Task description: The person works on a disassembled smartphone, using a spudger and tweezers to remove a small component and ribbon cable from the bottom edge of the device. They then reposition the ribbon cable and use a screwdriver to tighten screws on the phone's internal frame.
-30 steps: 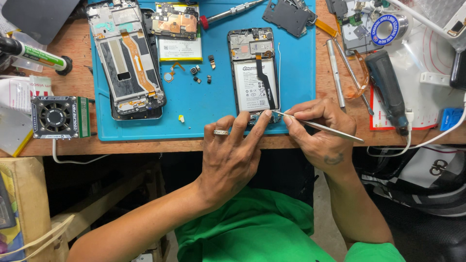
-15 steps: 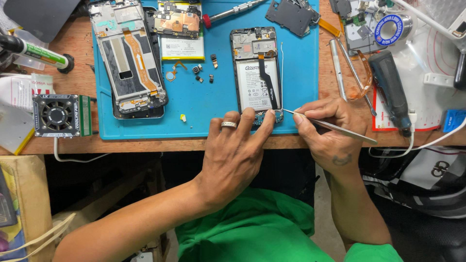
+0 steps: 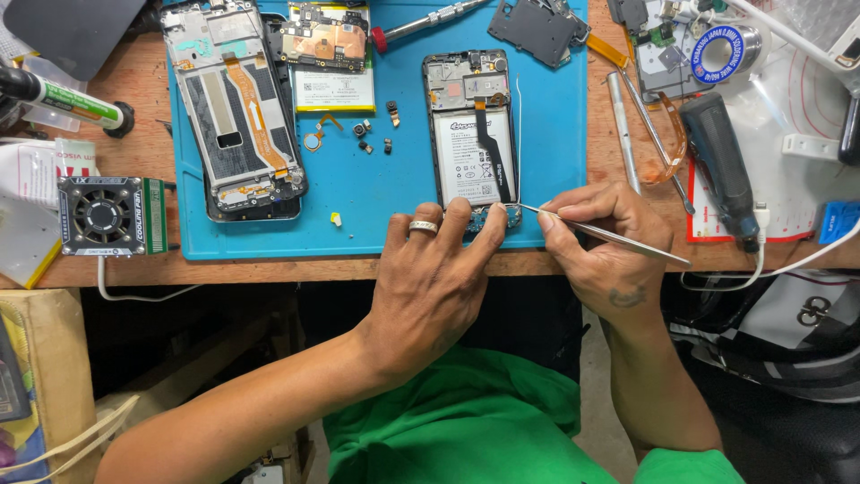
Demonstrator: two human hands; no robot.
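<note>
Head view: opened phone (image 3: 473, 134) lying back-up on the blue mat (image 3: 555, 134), battery and flex cable exposed, bottom edge near the mat's front rim. Left hand (image 3: 434, 287) spread, ringed, fingertips pressing on the phone's bottom end, holding it down. Right hand (image 3: 605, 246) just right of the phone's bottom corner, fingers pressed together, pinching tweezers (image 3: 609, 235); tweezer tip touching the phone's lower right corner, shaft slanting away rightward over the worktop (image 3: 134, 81) edge. Left of the phone on the mat: small loose parts (image 3: 363, 133), then a circuit board (image 3: 328, 40) and a second stripped phone frame (image 3: 235, 108). Above the phone, a red-handled screwdriver (image 3: 421, 20) and a dark cover plate (image 3: 537, 25). Right of the phone, off the mat: a dark electric driver (image 3: 721, 166) and a solder spool (image 3: 730, 54). Far left of the phone, off the mat: a small fan (image 3: 103, 215). Green shirt (image 3: 475, 421) below the worktop.
</note>
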